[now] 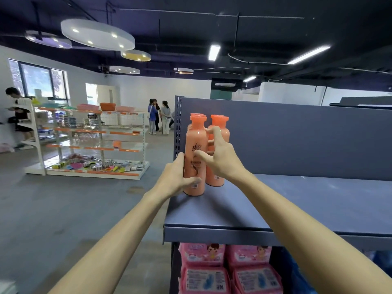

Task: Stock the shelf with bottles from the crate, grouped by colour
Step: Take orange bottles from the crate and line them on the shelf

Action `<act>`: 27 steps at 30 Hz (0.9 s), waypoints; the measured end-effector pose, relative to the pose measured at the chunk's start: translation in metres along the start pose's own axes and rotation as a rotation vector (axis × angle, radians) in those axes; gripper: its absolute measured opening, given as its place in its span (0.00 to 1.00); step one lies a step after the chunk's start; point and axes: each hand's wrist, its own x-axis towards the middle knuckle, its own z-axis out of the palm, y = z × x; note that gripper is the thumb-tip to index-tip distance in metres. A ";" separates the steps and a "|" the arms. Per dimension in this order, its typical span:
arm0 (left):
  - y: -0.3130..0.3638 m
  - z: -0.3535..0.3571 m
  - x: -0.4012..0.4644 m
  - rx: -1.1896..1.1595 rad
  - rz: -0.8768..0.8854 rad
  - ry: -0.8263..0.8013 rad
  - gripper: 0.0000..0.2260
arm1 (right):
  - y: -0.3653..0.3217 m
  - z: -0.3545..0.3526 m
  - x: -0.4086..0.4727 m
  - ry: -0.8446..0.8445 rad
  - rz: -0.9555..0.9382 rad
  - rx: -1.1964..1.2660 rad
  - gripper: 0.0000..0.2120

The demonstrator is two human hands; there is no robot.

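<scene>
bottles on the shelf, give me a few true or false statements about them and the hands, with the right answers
1. The bottles are orange-pink with orange caps. True.
2. The bottles lie on their sides. False: they stand upright.
3. The left hand grips the front bottle low on its side. True.
4. The right hand hangs away from the bottles. False: its spread fingers reach round them.
5. The bottles stand at the right end of the shelf. False: they are at its left end, by the back panel.
6. Pink packs sit on the level below. True.
</scene>
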 end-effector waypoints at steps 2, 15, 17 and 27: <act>-0.002 0.000 0.001 -0.007 0.011 -0.005 0.27 | 0.003 0.001 0.001 0.005 -0.001 0.007 0.21; 0.017 -0.006 -0.021 0.154 -0.109 0.017 0.24 | -0.007 -0.004 -0.015 -0.019 0.071 -0.021 0.31; 0.023 -0.006 -0.039 0.234 -0.090 0.096 0.25 | -0.008 -0.018 -0.030 -0.025 0.121 -0.028 0.39; 0.095 0.011 -0.084 0.293 0.147 0.129 0.19 | -0.019 -0.094 -0.080 -0.066 0.042 -0.300 0.30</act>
